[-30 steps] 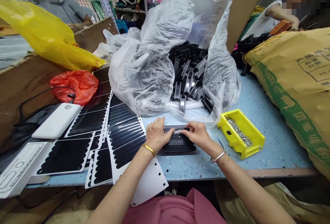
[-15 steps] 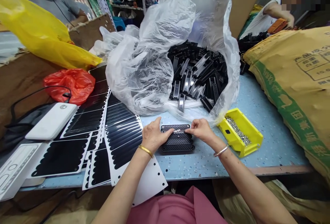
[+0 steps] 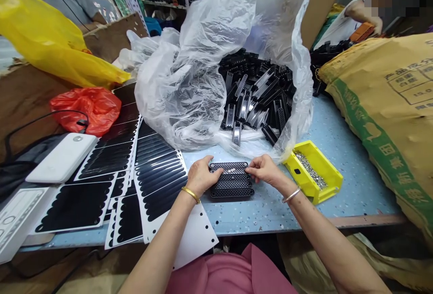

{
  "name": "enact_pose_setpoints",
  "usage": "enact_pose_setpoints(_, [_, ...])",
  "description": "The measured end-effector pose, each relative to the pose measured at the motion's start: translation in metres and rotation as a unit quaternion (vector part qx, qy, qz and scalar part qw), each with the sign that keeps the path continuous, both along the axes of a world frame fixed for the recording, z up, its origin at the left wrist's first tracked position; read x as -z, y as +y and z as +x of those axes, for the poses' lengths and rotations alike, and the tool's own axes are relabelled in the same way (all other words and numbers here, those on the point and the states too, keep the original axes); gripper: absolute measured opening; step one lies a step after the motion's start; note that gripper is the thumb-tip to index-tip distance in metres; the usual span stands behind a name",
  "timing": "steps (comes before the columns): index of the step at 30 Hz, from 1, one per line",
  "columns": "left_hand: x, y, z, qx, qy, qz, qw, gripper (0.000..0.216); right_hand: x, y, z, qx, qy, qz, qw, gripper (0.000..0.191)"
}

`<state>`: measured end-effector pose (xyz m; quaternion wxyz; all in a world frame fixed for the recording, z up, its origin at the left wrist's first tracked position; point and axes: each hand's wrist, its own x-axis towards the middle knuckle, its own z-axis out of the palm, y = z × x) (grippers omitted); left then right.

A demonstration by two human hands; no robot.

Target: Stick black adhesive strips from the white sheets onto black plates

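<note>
Several black perforated plastic strips (image 3: 232, 185) lie side by side in a block on the table before me. A few small shiny metal nuts (image 3: 231, 171) rest on top of them. My left hand (image 3: 200, 177) holds the block's left end, its thumb lying over the strips. At the right end, the thumb and forefinger of my right hand (image 3: 265, 170) are pinched together close to the strip's corner. Whatever is between those fingertips is too small to make out. To the right stands a yellow bin (image 3: 329, 172) with many small metal nuts (image 3: 309, 167) in it.
A large clear plastic bag (image 3: 189, 100) full of black strips (image 3: 259, 91) lies open behind my hands. Sheets of black stickers (image 3: 158, 172), a white power bank (image 3: 62, 156) and a red bag (image 3: 88, 109) are left. A yellow sack (image 3: 385, 104) stands right; other people sit beyond.
My right hand has shifted slightly right, from over the nuts to the strip's right end. My left thumb has drawn back a little to the left. The view has shifted slightly.
</note>
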<state>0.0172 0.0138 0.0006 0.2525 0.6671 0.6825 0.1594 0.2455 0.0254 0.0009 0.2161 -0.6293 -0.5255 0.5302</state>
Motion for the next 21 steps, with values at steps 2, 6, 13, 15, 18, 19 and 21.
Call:
enact_pose_setpoints(2, [0.002,0.003,-0.003,-0.002,-0.025,-0.010,1.000,0.054,0.003,-0.001,-0.003,0.009,-0.008,0.007,1.000,0.019])
enact_pose_setpoints(6, [0.003,0.007,-0.010,-0.016,-0.106,-0.049,0.993,0.051,0.002,-0.003,-0.004,0.014,0.005,0.001,1.000,0.018])
enact_pose_setpoints(13, [-0.002,0.006,-0.022,-0.036,-0.313,-0.175,0.933,0.046,-0.003,0.000,0.003,0.037,0.074,-0.054,0.995,0.019])
enact_pose_setpoints(15, [-0.002,0.006,-0.025,-0.039,-0.351,-0.186,0.917,0.044,-0.003,-0.001,0.003,0.033,0.078,-0.051,0.995,0.018])
enact_pose_setpoints(18, [0.000,0.008,-0.029,-0.037,-0.405,-0.202,0.891,0.043,-0.003,-0.002,0.002,0.030,0.080,-0.045,0.995,0.019])
enact_pose_setpoints(19, [0.001,0.009,-0.030,-0.035,-0.420,-0.209,0.882,0.042,-0.004,-0.003,0.002,0.029,0.082,-0.045,0.995,0.020])
enact_pose_setpoints(21, [0.002,0.011,-0.032,-0.034,-0.438,-0.220,0.871,0.041,-0.003,-0.004,0.003,0.026,0.089,-0.044,0.995,0.022])
